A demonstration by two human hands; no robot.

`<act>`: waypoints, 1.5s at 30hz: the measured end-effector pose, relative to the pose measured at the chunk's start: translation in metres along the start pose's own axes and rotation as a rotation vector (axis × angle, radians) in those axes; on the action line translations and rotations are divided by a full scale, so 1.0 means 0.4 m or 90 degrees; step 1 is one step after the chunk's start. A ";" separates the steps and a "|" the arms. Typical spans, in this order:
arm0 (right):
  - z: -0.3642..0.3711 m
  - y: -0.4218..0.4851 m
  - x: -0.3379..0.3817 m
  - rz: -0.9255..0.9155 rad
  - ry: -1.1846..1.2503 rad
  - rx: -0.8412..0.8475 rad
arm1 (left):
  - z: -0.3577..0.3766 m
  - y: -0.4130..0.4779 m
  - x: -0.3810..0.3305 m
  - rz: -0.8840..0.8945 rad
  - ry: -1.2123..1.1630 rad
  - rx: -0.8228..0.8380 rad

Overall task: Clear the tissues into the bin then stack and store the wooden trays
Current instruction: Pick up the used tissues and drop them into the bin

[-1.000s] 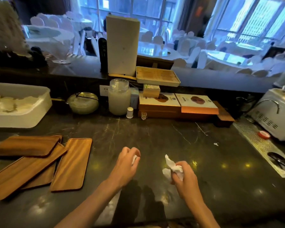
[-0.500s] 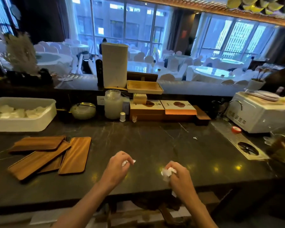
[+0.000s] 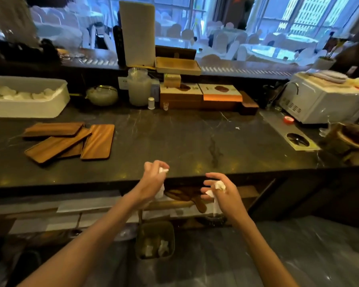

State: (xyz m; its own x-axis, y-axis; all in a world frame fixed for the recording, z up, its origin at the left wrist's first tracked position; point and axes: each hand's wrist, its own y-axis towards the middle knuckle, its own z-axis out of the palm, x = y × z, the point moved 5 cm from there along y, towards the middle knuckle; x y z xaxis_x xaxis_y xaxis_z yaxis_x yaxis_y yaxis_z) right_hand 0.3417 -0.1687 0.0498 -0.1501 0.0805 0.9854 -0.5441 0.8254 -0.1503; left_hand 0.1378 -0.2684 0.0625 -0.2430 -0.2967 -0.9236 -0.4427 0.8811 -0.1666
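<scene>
My left hand is closed around a crumpled white tissue at the counter's front edge. My right hand grips another white tissue, with a strip of it hanging below the palm. Both hands hover past the counter edge, above a small square bin on the floor that holds some white tissues. Several wooden trays lie loosely overlapped on the dark counter at the left.
A white tub holding white lumps stands at the back left. Jars, boxes and a tall white dispenser line the back wall. A white oven sits at the right. Shelves under the counter hold wooden boards.
Both hands have drawn back from over the counter to beyond its front edge, each still holding its tissue. The view has tilted down, bringing the bin on the floor into sight.
</scene>
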 end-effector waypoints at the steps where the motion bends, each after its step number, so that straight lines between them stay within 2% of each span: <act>1: 0.001 -0.010 -0.008 0.003 -0.014 -0.007 | -0.004 0.001 0.003 0.003 0.000 -0.006; 5: 0.009 -0.022 -0.061 0.071 -0.003 -0.066 | -0.003 0.007 0.036 0.010 0.033 0.007; 9: 0.033 -0.006 -0.103 0.102 0.020 -0.148 | 0.024 -0.002 0.087 0.000 0.052 0.118; 12: 0.088 0.020 -0.145 0.160 0.022 -0.161 | 0.037 0.000 0.128 0.007 0.109 0.171; 14: 0.127 0.042 -0.194 0.210 0.113 -0.141 | 0.051 0.018 0.175 -0.007 0.117 0.182; 17: 0.177 0.069 -0.299 0.269 0.348 -0.118 | 0.076 0.064 0.290 -0.029 0.109 0.195; 19: 0.199 0.074 -0.399 0.313 0.423 -0.149 | 0.091 0.095 0.387 -0.039 0.155 0.203; 21: 0.212 0.078 -0.503 0.331 0.435 -0.201 | 0.110 0.126 0.501 -0.067 0.175 0.213; 24: 0.240 0.076 -0.689 0.350 0.476 -0.244 | 0.148 0.166 0.707 -0.178 0.187 0.236; 27: 0.269 0.068 -0.895 0.403 0.350 -0.274 | 0.197 0.218 0.932 -0.242 0.198 0.259; 30: 0.304 0.078 -1.111 0.478 0.246 -0.303 | 0.246 0.264 1.153 -0.342 0.086 0.243; 33: 0.353 0.102 -1.299 0.554 0.339 -0.278 | 0.286 0.295 1.360 -0.401 0.109 0.242; 36: 0.399 0.151 -1.441 0.580 0.451 -0.226 | 0.335 0.341 1.525 -0.339 0.173 0.238; 37: 0.403 0.174 -1.482 0.566 0.417 -0.230 | 0.352 0.356 1.568 -0.334 0.195 0.231; 39: 0.405 0.222 -1.562 0.507 0.218 -0.246 | 0.391 0.383 1.638 -0.322 0.249 0.243; 41: 0.420 0.266 -1.623 0.470 0.085 -0.237 | 0.429 0.406 1.694 -0.307 0.262 0.280; 43: 0.443 0.307 -1.678 0.426 0.010 -0.179 | 0.453 0.430 1.736 -0.257 0.310 0.303; 45: 0.443 0.330 -1.713 0.357 -0.135 -0.130 | 0.468 0.464 1.761 -0.196 0.356 0.290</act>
State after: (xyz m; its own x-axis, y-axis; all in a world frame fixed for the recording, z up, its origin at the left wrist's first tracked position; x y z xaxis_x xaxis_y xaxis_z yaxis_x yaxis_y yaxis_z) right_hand 0.2265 -0.2138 -0.6595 -0.5389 0.4369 0.7202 -0.1694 0.7813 -0.6007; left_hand 0.0460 -0.2449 -0.6838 -0.6188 -0.5874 -0.5216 -0.1928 0.7573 -0.6240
